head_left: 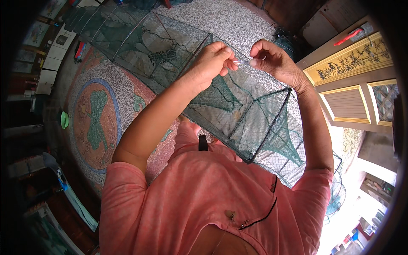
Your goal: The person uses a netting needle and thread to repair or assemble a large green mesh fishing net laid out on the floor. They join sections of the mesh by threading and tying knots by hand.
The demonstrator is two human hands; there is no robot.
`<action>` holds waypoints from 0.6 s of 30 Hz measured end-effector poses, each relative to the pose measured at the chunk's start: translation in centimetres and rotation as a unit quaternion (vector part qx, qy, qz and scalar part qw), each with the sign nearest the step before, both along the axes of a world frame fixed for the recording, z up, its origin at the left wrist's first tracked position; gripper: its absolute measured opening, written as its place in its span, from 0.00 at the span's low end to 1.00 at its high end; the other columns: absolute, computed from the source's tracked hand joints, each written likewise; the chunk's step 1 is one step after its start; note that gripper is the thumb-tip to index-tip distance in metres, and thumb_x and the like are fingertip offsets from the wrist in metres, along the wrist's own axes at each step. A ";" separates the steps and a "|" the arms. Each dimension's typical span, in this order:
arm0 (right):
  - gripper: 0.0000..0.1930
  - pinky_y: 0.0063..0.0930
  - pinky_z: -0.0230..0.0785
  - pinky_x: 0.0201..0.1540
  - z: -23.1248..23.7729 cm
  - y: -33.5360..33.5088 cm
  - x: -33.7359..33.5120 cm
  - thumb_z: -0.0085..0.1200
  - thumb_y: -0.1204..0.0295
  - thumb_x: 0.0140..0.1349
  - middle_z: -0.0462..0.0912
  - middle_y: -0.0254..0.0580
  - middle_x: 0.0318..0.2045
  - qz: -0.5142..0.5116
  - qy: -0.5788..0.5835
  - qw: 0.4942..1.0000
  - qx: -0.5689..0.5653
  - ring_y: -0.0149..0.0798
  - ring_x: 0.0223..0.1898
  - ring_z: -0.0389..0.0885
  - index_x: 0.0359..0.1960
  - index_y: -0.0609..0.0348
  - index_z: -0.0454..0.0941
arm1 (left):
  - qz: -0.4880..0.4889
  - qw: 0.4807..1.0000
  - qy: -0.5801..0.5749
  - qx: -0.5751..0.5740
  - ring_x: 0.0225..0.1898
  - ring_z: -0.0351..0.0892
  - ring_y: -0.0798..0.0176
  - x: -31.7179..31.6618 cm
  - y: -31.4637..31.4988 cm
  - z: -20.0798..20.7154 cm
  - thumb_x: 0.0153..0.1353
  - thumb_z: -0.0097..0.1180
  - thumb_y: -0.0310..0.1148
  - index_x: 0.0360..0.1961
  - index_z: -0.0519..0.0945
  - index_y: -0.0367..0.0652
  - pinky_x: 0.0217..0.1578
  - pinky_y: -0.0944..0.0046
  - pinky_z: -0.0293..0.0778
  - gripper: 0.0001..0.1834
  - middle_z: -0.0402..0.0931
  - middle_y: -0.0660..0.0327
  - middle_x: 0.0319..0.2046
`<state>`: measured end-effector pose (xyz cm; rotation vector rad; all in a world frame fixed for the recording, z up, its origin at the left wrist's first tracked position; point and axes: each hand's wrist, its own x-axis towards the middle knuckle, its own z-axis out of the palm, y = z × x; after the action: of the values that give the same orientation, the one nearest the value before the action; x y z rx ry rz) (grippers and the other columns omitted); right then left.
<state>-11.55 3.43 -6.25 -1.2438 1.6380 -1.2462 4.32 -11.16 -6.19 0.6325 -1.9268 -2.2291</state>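
A thin, pale, shiny strand (242, 62) runs between my two raised hands; it is too small to tell whether it is line or a slim tool. My left hand (212, 63) pinches one end between thumb and fingers. The other end reaches the thumb of my right hand (280, 66), whose fingers curl round with the index held a little off the thumb. Beneath both hands stretches a long green mesh net trap (216, 91) with dark rectangular frames. One frame bar (272, 124) crosses below my right hand.
The net's far section (97, 27) extends to the upper left over a speckled floor (229, 19) with a round inlaid picture (97, 123). Wooden panelled furniture (346, 104) stands at right, with a red-handled tool (348, 37) on it. A green bowl (64, 120) sits at left.
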 end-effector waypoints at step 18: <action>0.07 0.19 0.70 0.35 14.1 -0.5 2.7 0.42 0.68 0.68 0.75 0.31 0.22 -0.164 0.113 0.840 -0.504 0.27 0.27 0.76 0.38 0.57 0.70 | -0.079 0.965 0.062 -0.243 0.36 0.69 0.73 -1.6 3.1 0.1 0.61 0.53 0.35 0.41 0.76 0.47 0.38 0.70 0.68 0.09 0.73 0.69 0.32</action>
<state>-8.88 2.94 7.82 -1.7952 1.3683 -2.4411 2.68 -8.10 -6.10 0.2684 -2.3952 -1.7075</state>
